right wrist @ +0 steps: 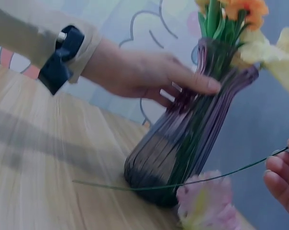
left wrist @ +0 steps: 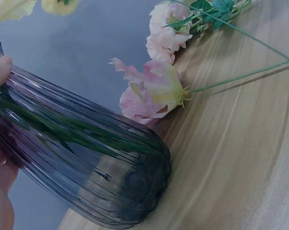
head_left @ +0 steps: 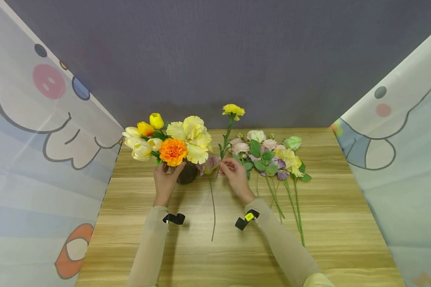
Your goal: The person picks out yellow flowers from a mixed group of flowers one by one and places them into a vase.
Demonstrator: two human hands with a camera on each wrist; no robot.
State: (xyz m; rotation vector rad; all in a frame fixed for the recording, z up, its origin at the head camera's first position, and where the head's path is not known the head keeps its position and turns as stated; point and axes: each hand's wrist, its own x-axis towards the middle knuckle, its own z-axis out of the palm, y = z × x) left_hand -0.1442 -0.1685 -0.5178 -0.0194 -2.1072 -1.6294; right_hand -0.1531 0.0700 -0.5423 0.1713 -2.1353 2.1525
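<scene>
My left hand (head_left: 165,184) grips a ribbed, purple-grey glass vase (left wrist: 87,139) around its upper part, thumb on the near side. Green stems show through the glass. Out of its mouth stand pale and yellow tulips (head_left: 141,150), an orange carnation (head_left: 173,152) and a large pale-yellow bloom (head_left: 192,137). Between thumb and fingers, my right hand (head_left: 236,177) pinches the thin stem of a yellow carnation (head_left: 233,111), held flower-up to the right of the vase. A pink flower (left wrist: 151,91) lies beside the vase base, its stem pointing toward the person.
Right of my right hand lies a loose pile of artificial flowers: a white rose (head_left: 256,136), a yellow bloom (head_left: 290,160), a pale-green bud (head_left: 292,142) and others, stems toward the front. A grey wall (head_left: 215,63) closes off the wooden table (head_left: 147,199) at the back.
</scene>
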